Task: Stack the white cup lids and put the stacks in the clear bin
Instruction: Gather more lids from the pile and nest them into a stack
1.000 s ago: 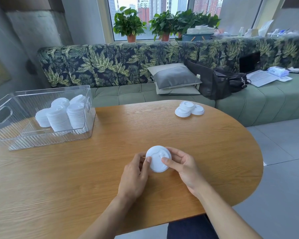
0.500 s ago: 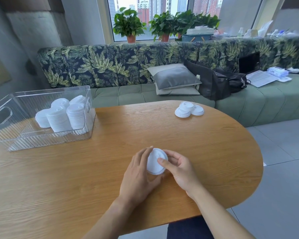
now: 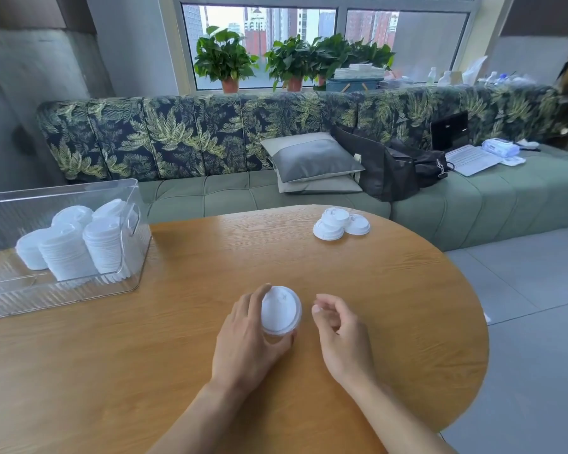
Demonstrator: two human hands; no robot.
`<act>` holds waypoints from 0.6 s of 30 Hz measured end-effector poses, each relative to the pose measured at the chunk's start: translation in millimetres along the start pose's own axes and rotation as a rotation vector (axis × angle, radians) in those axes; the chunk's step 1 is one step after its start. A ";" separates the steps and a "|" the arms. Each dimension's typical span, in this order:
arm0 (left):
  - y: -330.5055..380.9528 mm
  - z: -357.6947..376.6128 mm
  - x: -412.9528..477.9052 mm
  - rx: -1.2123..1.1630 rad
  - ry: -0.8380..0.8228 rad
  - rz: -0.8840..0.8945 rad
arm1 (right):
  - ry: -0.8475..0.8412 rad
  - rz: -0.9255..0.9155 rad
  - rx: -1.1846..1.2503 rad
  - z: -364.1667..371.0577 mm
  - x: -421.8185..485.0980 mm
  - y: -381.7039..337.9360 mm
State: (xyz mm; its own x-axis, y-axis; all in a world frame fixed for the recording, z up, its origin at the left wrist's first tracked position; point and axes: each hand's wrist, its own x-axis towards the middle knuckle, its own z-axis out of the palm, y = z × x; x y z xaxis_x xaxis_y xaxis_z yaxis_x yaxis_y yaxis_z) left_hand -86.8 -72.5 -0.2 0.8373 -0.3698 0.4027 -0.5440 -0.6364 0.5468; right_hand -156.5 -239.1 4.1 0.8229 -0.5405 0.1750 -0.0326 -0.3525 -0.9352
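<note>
The left hand (image 3: 246,335) grips a white cup lid (image 3: 281,311). Its fingers are curled round the lid's left edge and the thumb is tucked under the near edge, so the lid's top tilts up toward the camera. It may be a short stack rather than one lid; the edge is too small to count. The right hand (image 3: 340,332) holds nothing. Its fingers are loosely curled with the thumb a little apart from them, and a narrow gap of bare wood separates it from the lid. Its fingertips are blurred.

The clear bin (image 3: 59,188) stands on the left end of the wooden table (image 3: 177,322). Inside it, against the bin's right wall, several tall stacks of white lids (image 3: 69,247) lean together, tipped to the left. The held lid is outside the bin, to the right of it and nearer the person, well apart from the bin's right wall. A small pile of loose lids (image 3: 340,224) lies on the table farther right of the bin, about level with the bin's back half, and the lids overlap one another.

Behind the bin runs a sofa (image 3: 210,142) with a leaf-print back. Along it, to the right of the bin, lie two grey cushions (image 3: 312,158), a black bag (image 3: 391,168) and an open laptop (image 3: 463,149). Potted plants (image 3: 225,57) stand on the window sill above.
</note>
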 end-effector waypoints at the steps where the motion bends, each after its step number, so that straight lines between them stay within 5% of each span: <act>1: -0.9 4.4 7.0 -0.008 -0.004 -0.002 | 0.027 -0.001 -0.021 -3.3 8.9 3.5; 10: -10.0 48.6 91.6 -0.071 -0.044 -0.009 | 0.173 -0.115 -0.422 -13.9 114.6 34.9; 18: -23.9 88.7 168.5 -0.104 -0.030 0.014 | 0.295 -0.050 -0.497 2.4 223.1 46.9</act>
State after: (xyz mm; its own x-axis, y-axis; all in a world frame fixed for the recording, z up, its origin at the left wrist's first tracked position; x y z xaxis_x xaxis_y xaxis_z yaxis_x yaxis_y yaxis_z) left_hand 72.1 -179.6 -10.6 0.8300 -0.3991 0.3896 -0.5571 -0.5580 0.6151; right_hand 26.9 -374.4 -1.5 0.6396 -0.6790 0.3605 -0.3192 -0.6611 -0.6790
